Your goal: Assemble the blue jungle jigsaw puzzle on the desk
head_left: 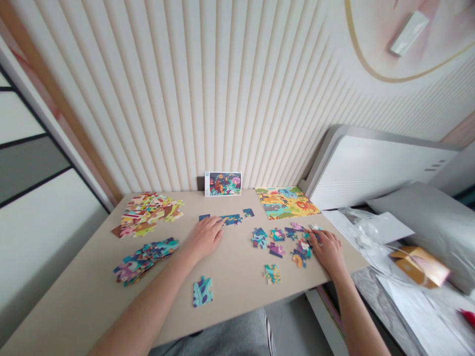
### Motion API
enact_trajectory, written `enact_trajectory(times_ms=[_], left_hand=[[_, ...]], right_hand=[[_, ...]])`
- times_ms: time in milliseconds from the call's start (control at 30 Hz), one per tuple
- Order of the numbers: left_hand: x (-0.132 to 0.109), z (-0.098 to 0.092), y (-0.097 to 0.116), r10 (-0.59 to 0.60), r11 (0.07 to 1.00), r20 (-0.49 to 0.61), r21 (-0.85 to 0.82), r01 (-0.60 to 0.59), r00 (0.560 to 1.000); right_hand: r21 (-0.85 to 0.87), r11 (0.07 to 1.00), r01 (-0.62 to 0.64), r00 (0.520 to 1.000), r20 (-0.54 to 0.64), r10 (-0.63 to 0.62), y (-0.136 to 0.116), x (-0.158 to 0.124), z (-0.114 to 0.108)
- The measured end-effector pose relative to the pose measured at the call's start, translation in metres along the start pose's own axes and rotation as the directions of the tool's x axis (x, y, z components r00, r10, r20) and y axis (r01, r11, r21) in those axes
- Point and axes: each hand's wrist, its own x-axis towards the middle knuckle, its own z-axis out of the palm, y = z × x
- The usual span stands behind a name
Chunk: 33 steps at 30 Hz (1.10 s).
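Observation:
My left hand rests on the table, palm down, its fingertips at a short row of joined dark blue puzzle pieces. Part of that row is hidden behind the fingers. A single blue piece lies just right of the row. Over at the right, my right hand lies with fingers spread at the edge of a loose group of puzzle pieces, touching some near the thumb. Among them are a purple piece and a light blue one. Whatever is under the right fingers is hidden.
A picture card leans on the wall. A finished-looking animal picture lies at back right. Piles of red-yellow pieces and blue pieces are at left. Two single pieces, teal and green-yellow, lie near the front edge.

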Motion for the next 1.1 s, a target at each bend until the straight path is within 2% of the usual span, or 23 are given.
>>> enact_trajectory(times_ms=[200, 767, 1100], left_hand=[[0.0, 0.006, 0.014, 0.048, 0.999, 0.063, -0.028, -0.047, 0.997], [0.003, 0.012, 0.011, 0.026, 0.999, 0.127, 0.025, -0.029, 0.992], [0.002, 0.007, 0.016, 0.066, 0.998, 0.106, 0.009, -0.068, 0.992]], right_hand=[[-0.004, 1.0, 0.001, 1.0, -0.008, -0.001, -0.001, -0.001, -0.001], [0.004, 1.0, 0.009, 1.0, -0.016, -0.009, -0.001, -0.001, -0.001], [0.007, 1.0, 0.002, 1.0, -0.018, -0.002, -0.001, 0.0, -0.001]])
